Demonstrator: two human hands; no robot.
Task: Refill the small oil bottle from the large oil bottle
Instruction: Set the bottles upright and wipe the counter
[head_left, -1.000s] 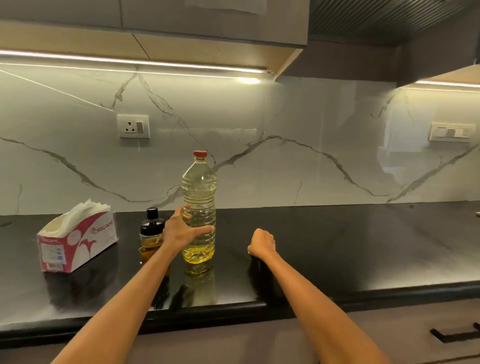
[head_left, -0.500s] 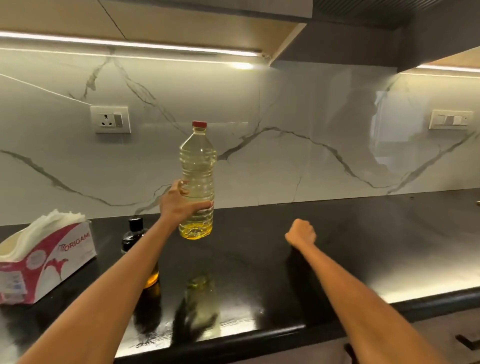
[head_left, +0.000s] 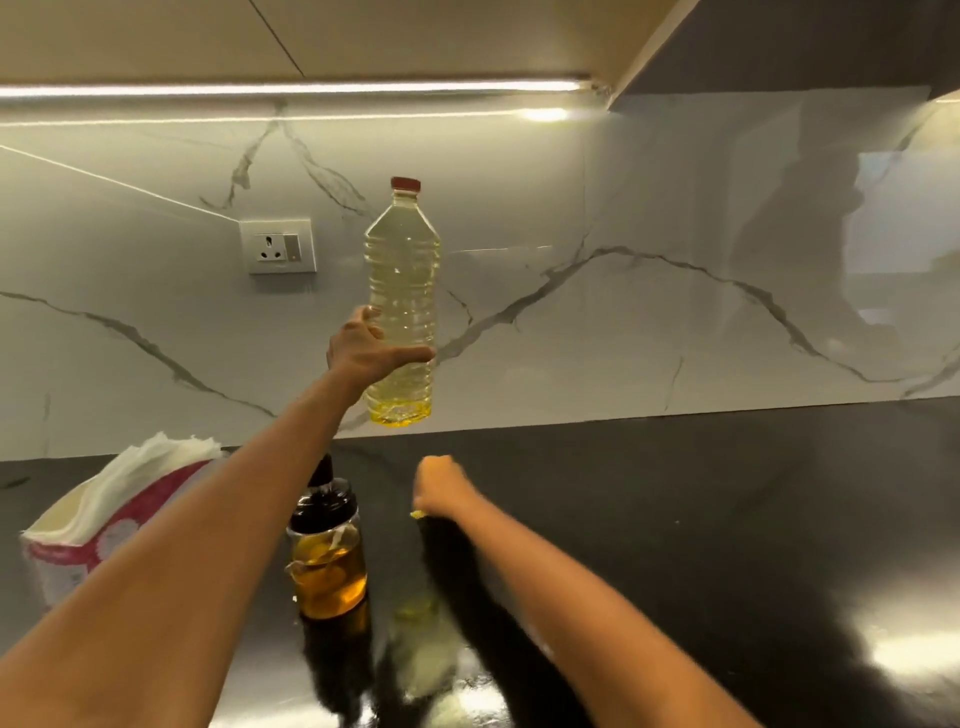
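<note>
A: Left hand (head_left: 366, 347) fingers wrapped round the lower ribs of the tall clear plastic oil bottle with red cap (head_left: 402, 301), upright, lifted above the black counter (head_left: 727, 519).

B: Handling?

A: Thin-walled, probably slick (mostly full, so heavy); grip low. Right hand (head_left: 439, 486) fisted, holding nothing. Small dark-capped glass oil bottle (head_left: 327, 556) stands beneath the raised forearm.

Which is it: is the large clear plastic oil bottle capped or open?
Capped. The red cap sits on the neck of the large clear plastic oil bottle, held upright off the counter by the left hand.
</note>
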